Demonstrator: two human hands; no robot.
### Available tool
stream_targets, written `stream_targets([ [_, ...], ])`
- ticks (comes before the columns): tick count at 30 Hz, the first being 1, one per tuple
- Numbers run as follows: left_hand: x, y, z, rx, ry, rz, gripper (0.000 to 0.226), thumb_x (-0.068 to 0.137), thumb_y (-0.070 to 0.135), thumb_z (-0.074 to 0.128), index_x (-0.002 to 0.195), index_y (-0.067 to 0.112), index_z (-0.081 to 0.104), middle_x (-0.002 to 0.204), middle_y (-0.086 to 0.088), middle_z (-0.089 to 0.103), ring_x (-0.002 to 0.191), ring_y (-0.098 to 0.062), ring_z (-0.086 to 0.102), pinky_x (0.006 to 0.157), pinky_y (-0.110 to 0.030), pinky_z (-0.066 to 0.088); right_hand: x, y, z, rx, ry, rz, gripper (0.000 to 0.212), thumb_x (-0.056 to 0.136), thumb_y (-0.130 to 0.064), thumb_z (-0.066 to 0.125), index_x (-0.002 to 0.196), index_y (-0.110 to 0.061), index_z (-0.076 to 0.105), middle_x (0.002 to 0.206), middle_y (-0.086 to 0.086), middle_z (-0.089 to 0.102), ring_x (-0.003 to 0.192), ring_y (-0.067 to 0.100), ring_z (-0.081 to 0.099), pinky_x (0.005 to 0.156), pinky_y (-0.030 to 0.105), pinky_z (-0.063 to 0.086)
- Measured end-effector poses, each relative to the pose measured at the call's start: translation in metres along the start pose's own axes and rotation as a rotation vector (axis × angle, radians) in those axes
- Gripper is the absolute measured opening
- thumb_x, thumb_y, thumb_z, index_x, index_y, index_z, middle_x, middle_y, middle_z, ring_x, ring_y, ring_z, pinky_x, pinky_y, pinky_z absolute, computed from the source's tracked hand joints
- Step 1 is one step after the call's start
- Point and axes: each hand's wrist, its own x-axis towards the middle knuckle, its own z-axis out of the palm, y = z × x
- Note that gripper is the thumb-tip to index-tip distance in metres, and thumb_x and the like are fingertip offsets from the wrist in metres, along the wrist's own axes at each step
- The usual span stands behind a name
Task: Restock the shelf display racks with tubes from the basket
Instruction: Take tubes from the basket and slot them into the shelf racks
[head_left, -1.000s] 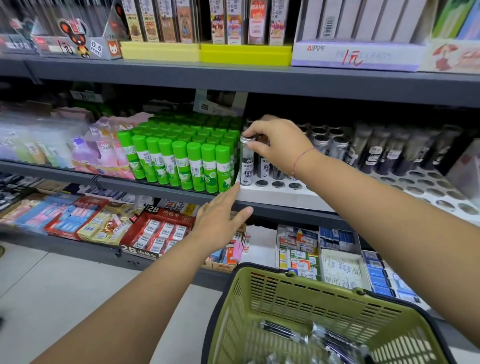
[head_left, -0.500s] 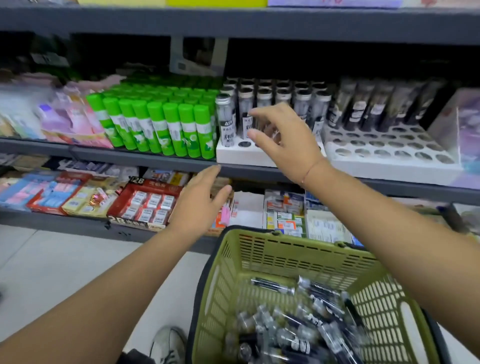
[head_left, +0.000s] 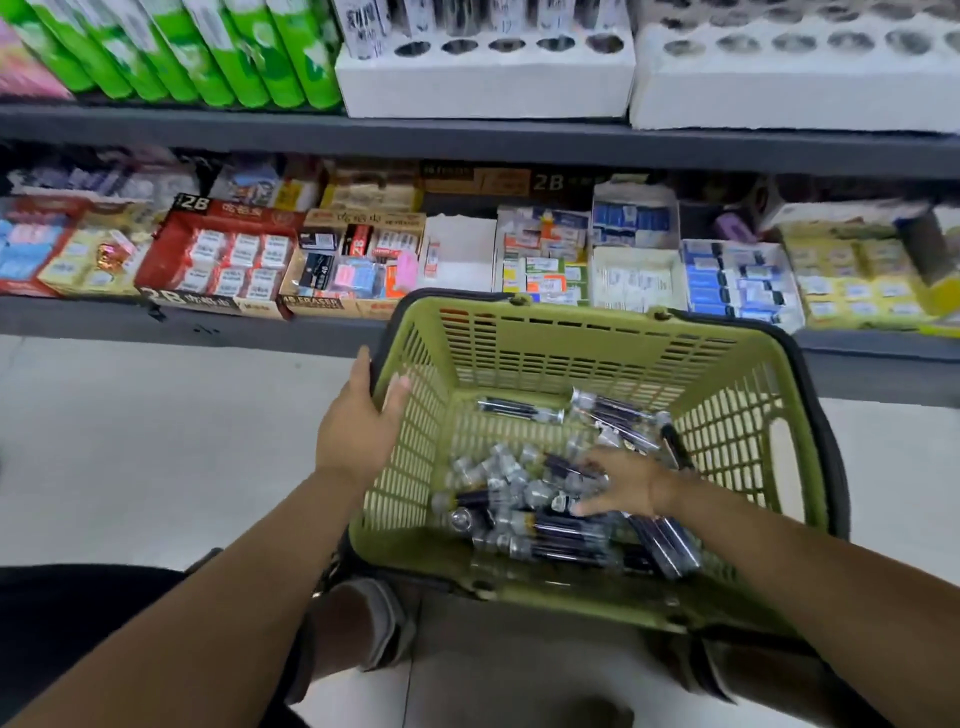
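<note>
Head view, looking down: the green basket (head_left: 587, 353) sits low in the middle of the frame, and both hands are at it. The right hand (head_left: 623, 486) is down inside, fingers (head_left: 587, 506) spread apart and pointing left, tips resting on the heap of tubes (head_left: 545, 535). It is blurred, but nothing looks clamped between them.

The left hand (head_left: 358, 421) lies against the basket's left wall, with the thumb up by the rim and the other fingers fairly straight, reaching just over the edge. They are flat on the wall rather than wrapped round it.

The tubes are dark with silvery caps, and all lie flat on the basket floor in a jumble. One far tube (head_left: 519, 410) runs left to right, cap to the right. A pair near the right forearm (head_left: 670, 545) slants from upper left to lower right. The rest point every which way.

At the top of the frame, two white racks sit side by side on the grey shelf (head_left: 467, 140). The left rack (head_left: 488, 78) shows round holes along its front row, with a tube (head_left: 358, 26) standing upright at its left end. The right rack (head_left: 789, 88) also shows rows of holes. Green glue sticks (head_left: 249, 52) stand just to the left of the racks. Boxes of erasers (head_left: 223, 254) fill the lower shelf, with pale floor (head_left: 156, 441) below.
</note>
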Motion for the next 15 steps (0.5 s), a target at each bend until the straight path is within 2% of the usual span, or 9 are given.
stream_targets([
  [4, 0.001, -0.001, 0.003, 0.027, 0.011, -0.007, 0.069, 0.096, 0.057, 0.035, 0.154, 0.026, 0.013, 0.140, -0.011, 0.053, 0.122, -0.036, 0.052, 0.098, -0.046, 0.045, 0.019, -0.019, 0.023, -0.218, -0.102, -0.051, 0.087, 0.071, -0.055, 0.073, 0.141, -0.020, 0.035, 0.143, 0.000, 0.041, 0.130, 0.021, 0.041, 0.103, 0.027, 0.034],
  [6, 0.000, -0.002, 0.004, 0.044, 0.024, -0.003, 0.069, 0.096, 0.057, 0.035, 0.154, 0.026, 0.014, 0.138, -0.011, 0.055, 0.120, -0.036, 0.054, 0.097, -0.046, 0.046, 0.023, -0.023, 0.030, -0.305, -0.097, -0.057, 0.086, 0.069, -0.059, 0.072, 0.138, -0.020, 0.037, 0.139, 0.003, 0.042, 0.128, 0.024, 0.041, 0.102, 0.031, 0.036],
  [9, 0.002, -0.004, 0.005, 0.067, 0.041, -0.005, 0.068, 0.096, 0.058, 0.034, 0.153, 0.025, 0.016, 0.136, -0.010, 0.056, 0.119, -0.035, 0.055, 0.097, -0.046, 0.046, 0.026, -0.022, 0.038, -0.364, -0.104, -0.058, 0.087, 0.071, -0.061, 0.069, 0.137, -0.013, 0.039, 0.138, 0.007, 0.044, 0.125, 0.026, 0.043, 0.101, 0.031, 0.037],
  [13, 0.001, -0.005, 0.007, 0.080, 0.060, 0.000, 0.067, 0.097, 0.056, 0.033, 0.153, 0.023, 0.017, 0.138, -0.009, 0.055, 0.122, -0.033, 0.054, 0.097, -0.045, 0.045, 0.029, -0.019, 0.050, -0.318, -0.152, -0.055, 0.074, 0.072, -0.057, 0.071, 0.127, -0.013, 0.046, 0.119, 0.003, 0.056, 0.106, 0.020, 0.052, 0.080, 0.025, 0.040],
  [15, 0.001, -0.004, 0.008, 0.083, 0.067, 0.003, 0.067, 0.097, 0.056, 0.033, 0.153, 0.023, 0.017, 0.138, -0.008, 0.054, 0.122, -0.033, 0.053, 0.096, -0.045, 0.045, 0.032, -0.018, 0.050, -0.274, -0.177, -0.026, 0.065, 0.069, -0.057, 0.073, 0.114, -0.015, 0.053, 0.101, -0.001, 0.056, 0.094, 0.018, 0.054, 0.071, 0.027, 0.040],
])
